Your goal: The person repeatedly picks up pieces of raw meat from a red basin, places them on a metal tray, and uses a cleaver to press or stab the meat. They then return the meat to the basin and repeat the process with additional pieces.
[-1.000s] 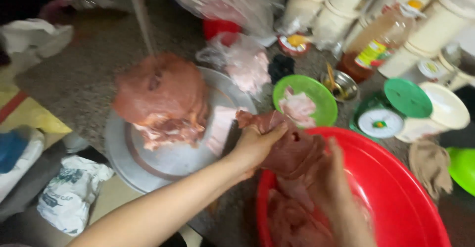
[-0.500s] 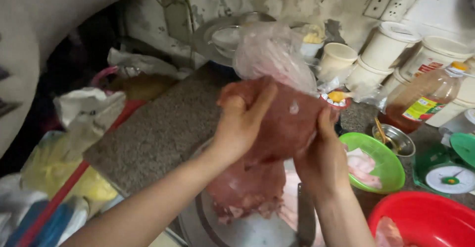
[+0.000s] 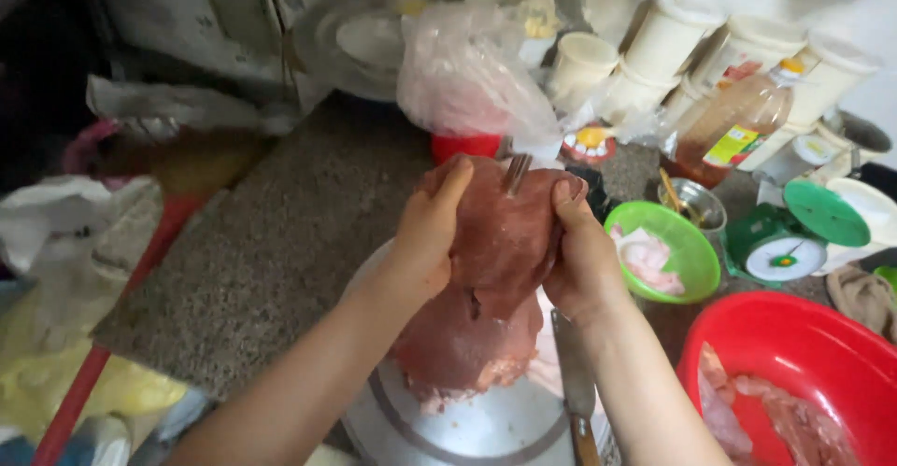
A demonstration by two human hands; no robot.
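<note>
Two hands on one slab of raw meat (image 3: 500, 233), held up over the round metal tray (image 3: 486, 424). Left hand (image 3: 425, 237) grip clamped on the slab's 9 o'clock edge, thumb on top; right hand (image 3: 581, 256) grip clamped on the 3 o'clock edge, fingers wrapped behind. Slab hangs roughly upright, its lower end overlapping a second, bigger lump of meat (image 3: 462, 349) that sits on the tray; contact between the two can't be confirmed. Metal prongs (image 3: 516, 173) show at 12 o'clock on the slab, likely a fork or hook; can't tell what they belong to. Knife (image 3: 575, 387) lies on the tray at 5 o'clock from the slab, blade up, handle toward the camera, not held. Red basin (image 3: 794, 345) at 4 o'clock has more meat pieces in it. Green bowl (image 3: 687, 242) at 3 o'clock holds pale fatty pieces; green kitchen scale (image 3: 780, 247) just beyond it. Clear plastic bag (image 3: 472, 78) at 12 o'clock, oil bottle (image 3: 733, 125) and white tubs (image 3: 668, 36) at 1–2 o'clock. Granite bench (image 3: 271, 242) at 9 o'clock. Status, my read: some meat already on the tray and in the basin, this slab mid-handling, not set down, no cutting under way.
</note>
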